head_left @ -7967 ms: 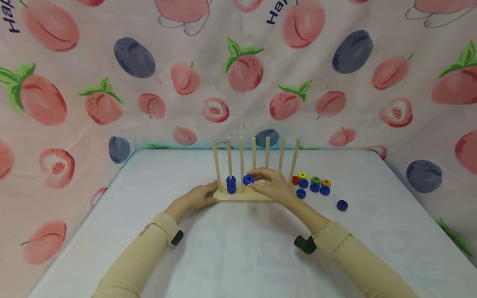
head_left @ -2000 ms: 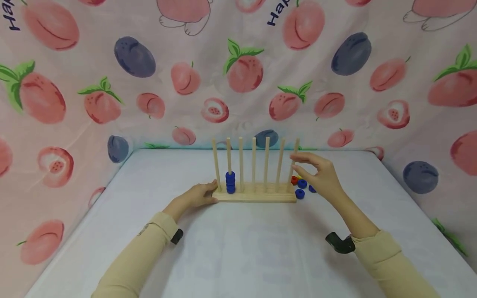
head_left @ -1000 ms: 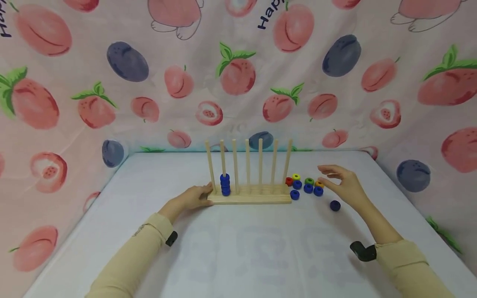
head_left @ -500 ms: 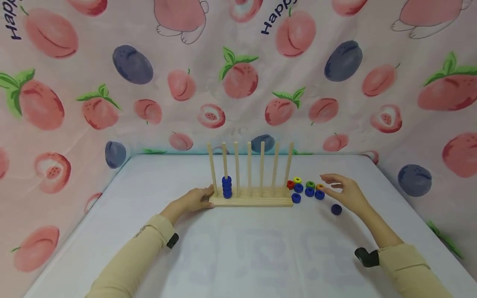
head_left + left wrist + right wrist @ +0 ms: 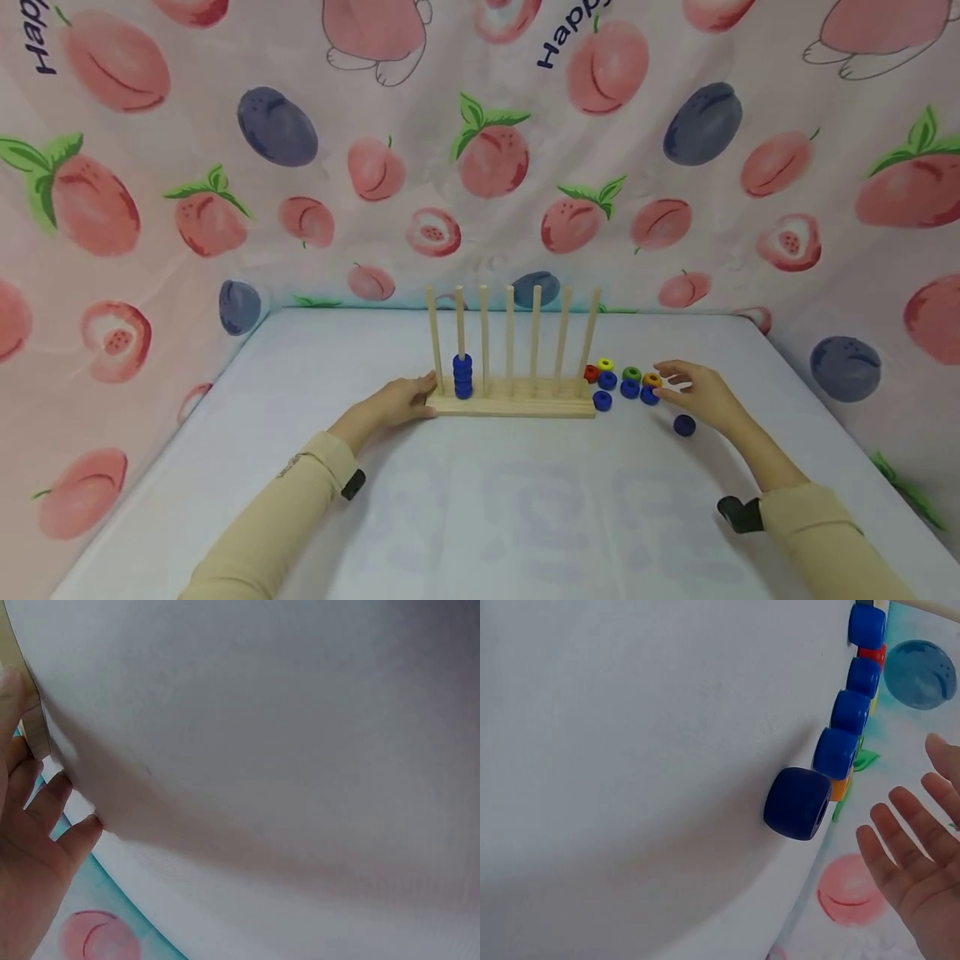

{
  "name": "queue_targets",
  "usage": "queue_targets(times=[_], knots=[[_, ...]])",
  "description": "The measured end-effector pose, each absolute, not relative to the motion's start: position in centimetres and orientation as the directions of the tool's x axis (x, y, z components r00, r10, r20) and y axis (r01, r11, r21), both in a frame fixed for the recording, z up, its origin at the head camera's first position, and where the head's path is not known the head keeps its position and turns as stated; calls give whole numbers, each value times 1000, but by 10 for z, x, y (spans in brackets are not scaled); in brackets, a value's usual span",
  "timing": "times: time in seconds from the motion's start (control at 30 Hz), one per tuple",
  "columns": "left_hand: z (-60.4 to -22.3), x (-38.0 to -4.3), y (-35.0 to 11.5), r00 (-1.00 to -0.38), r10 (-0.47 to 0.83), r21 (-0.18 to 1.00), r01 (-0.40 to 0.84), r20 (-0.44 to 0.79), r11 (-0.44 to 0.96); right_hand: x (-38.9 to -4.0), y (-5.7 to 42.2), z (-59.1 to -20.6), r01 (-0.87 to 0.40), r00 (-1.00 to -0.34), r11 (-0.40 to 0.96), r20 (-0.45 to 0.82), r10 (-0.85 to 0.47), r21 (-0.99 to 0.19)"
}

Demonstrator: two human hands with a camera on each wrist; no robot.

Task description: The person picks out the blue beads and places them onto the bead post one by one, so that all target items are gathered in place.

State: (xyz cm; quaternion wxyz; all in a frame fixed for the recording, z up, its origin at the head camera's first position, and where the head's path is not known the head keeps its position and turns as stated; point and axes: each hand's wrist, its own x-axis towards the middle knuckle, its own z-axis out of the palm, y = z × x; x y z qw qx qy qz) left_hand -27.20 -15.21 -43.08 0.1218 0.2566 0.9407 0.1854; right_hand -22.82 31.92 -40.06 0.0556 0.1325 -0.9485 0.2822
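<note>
Right-hand fingers (image 5: 916, 817) hover near glossy, rounded blue beads (image 5: 835, 754).

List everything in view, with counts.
Table: one, white, under rack
Backdrop: one, pink, fruit-printed, behind table
Wooden rack: one, pale, on table
Pegs: seven, pale, on rack
Stacked beads: about four, blue, second peg from left
Loose blue beads: five, blue, right of rack
Red bead: one, red, by rack's right end
Yellow bead: one, yellow, right of red
Green bead: one, green, right of yellow
Orange bead: one, orange, right of green
Black devices: two, black, at wrists
Sleeves: two, beige, on forearms
Left hand: one, gripping rack's left end
Right hand: one, by orange bead
</note>
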Motion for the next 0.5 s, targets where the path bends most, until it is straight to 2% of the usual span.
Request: queue_targets(times=[0.27,0.5], knots=[[-429,-276,-153,-818,563,404,478,-118,780,-231,323,-402,-275,-961,813,153,-229,-514],[-430,-276,-154,-823,555,395,473,-122,788,-236,321,-403,-226,-973,831,83,-214,-508]])
